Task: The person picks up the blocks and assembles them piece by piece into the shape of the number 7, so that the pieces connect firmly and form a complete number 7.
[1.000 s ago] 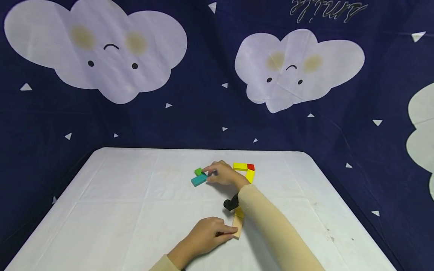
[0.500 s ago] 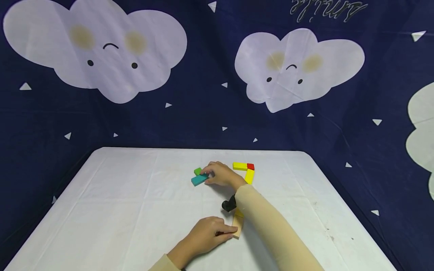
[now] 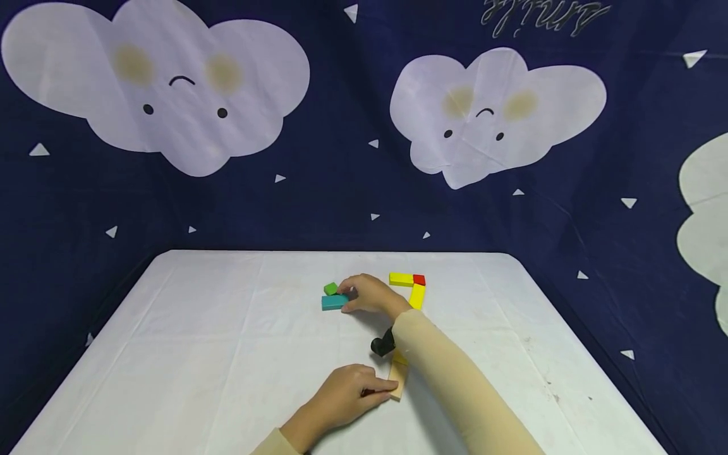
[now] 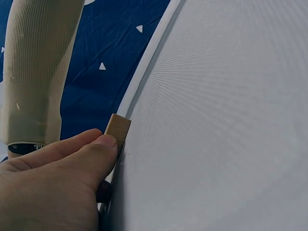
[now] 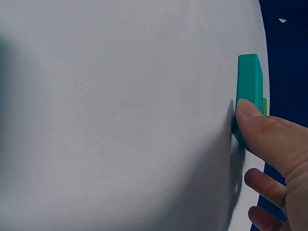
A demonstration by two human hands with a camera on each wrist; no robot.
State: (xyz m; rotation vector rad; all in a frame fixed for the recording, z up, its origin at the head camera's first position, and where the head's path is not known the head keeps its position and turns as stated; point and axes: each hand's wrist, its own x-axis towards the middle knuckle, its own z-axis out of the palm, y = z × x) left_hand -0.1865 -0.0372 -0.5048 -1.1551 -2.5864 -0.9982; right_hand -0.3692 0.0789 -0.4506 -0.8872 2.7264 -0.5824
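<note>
My right hand pinches the right end of a teal block between thumb and fingers. The right wrist view shows the thumb pressed on the near side of this teal block. Just behind it sits a small green block. Lower down, my left hand has its thumb and index finger on a plain wooden block. In the left wrist view, the thumb lies against this wooden block. A yellow block adjoins the wooden one, partly hidden by the right sleeve.
At the back, a yellow block, a red block and another yellow block form a corner. A black wrist device shows beneath the right forearm. The white table meets a dark blue cloth behind.
The teal block has turned from slanted to nearly level with the table's back edge, its right end in my right hand's fingers. My left hand stays on the wooden block.
</note>
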